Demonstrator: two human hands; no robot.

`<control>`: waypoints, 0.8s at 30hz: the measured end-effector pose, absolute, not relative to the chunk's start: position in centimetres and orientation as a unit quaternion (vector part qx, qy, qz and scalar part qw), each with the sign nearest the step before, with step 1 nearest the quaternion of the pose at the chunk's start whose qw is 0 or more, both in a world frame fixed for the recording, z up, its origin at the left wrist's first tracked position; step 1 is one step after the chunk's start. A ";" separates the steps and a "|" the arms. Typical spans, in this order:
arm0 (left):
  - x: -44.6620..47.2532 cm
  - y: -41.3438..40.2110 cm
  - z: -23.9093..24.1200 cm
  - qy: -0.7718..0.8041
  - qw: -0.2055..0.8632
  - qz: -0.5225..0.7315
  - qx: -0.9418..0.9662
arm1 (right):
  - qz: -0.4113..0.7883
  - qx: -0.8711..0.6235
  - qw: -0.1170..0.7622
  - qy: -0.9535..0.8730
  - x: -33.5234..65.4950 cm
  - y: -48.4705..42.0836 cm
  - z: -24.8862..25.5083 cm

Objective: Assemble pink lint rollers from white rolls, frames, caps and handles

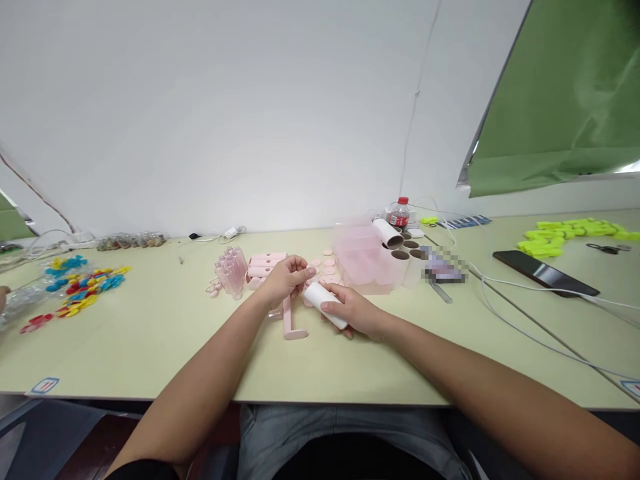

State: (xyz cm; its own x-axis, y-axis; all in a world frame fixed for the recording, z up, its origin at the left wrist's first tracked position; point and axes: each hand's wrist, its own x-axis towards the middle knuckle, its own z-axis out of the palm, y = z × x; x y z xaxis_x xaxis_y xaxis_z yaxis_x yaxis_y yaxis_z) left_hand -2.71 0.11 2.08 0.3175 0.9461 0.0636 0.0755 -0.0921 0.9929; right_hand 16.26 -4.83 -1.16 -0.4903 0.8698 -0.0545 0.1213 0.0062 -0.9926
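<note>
My right hand is wrapped round a white roll, which it holds tilted just above the table. Close to the roll's upper end is my left hand, with thumb and fingers pinched together; what lies between the fingertips is too small to make out. Below the left hand, a pink L-shaped plastic part with a rounded foot rests on the table. Behind the hands are pink plastic pieces laid side by side, scattered pink discs and a cluster of clear pinkish tubes.
Pink translucent plastic stands right of centre, beside white rolls with brown cores and a red-capped bottle. Further right are a black phone, white cables and neon-yellow bundles. Coloured small parts lie left.
</note>
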 end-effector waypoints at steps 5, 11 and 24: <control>-2.3 0.9 1.7 0.491 0.442 0.471 0.585 | 0.599 -0.397 0.306 -0.625 16.4 -4.8 -1.2; -2.9 -0.5 2.3 0.452 0.390 0.404 0.693 | 0.615 -0.394 0.356 -0.583 16.2 -4.7 -1.0; -3.1 -0.6 2.0 0.399 0.466 0.477 0.629 | 0.773 -0.305 0.399 -0.388 16.4 -3.9 -0.5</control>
